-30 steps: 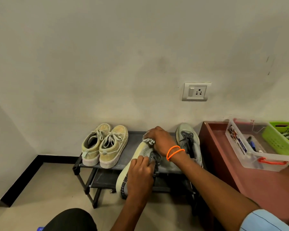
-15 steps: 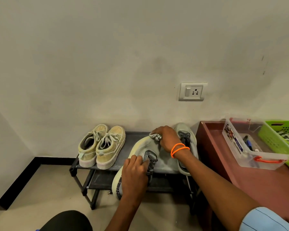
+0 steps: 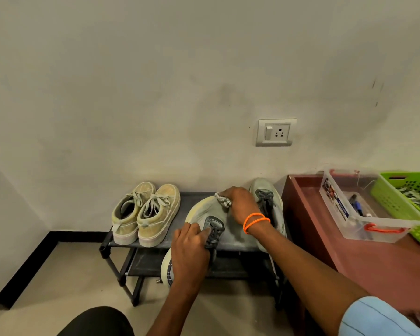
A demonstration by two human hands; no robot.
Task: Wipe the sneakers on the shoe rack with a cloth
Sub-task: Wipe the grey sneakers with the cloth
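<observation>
Wall (image 3: 155,81) behind, maroon worktop (image 3: 374,267) at right carrying a clear bin (image 3: 337,209) and green basket (image 3: 398,202). Black shoe rack (image 3: 194,200) against the wall, top shelf holding a beige pair (image 3: 146,212) at left and a grey-green sneaker (image 3: 274,202) at right. Between them the worked sneaker (image 3: 204,212) lies tilted, heel overhanging the rack's front edge. Left hand (image 3: 192,253) grips it at the laces and tongue, fingers curled. Right hand (image 3: 238,204), orange bands at the wrist, clutches a bunched checked cloth (image 3: 222,201) pressed on the toe. Judgement: sneaker looks light, with a soft upper and stiffer sole; best held at the lace area or heel. Cloth is limp and needs bunching to press.
</observation>
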